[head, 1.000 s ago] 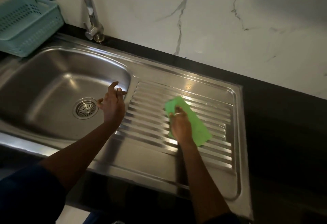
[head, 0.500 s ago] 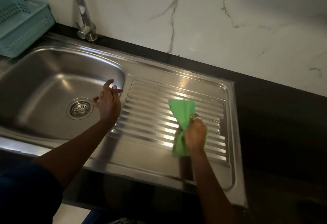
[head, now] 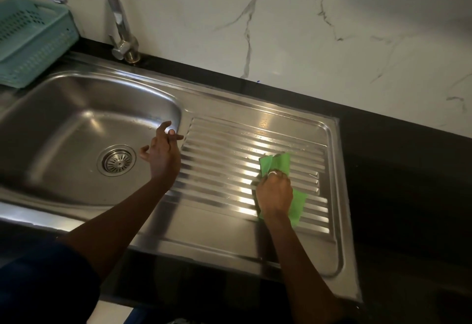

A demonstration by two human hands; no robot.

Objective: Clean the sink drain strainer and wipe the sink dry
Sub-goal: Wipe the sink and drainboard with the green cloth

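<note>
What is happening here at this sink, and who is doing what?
A person is drying the sink. The right hand grips a bunched green cloth and presses it on the ribbed drainboard. The left hand hovers open at the basin's right edge and holds nothing. The strainer sits in the drain. A teal basket stands beside the faucet.

Silver-grey steel sink (head: 217, 244), right half patterned with parallel raised ribs and bright glare streaks. Silver strainer (head: 118, 160), radial slots. Plain bright green cloth (head: 281, 162) on the right. Far left, pale teal basket (head: 38, 50) with a grid of small holes. Far wall (head: 306, 29) white marble, thin grey veins. Black countertop (head: 396, 183). Chrome tap (head: 117, 17), base possibly brass-toned in the dim light. Near left, dark blue sleeve (head: 38, 285).
</note>
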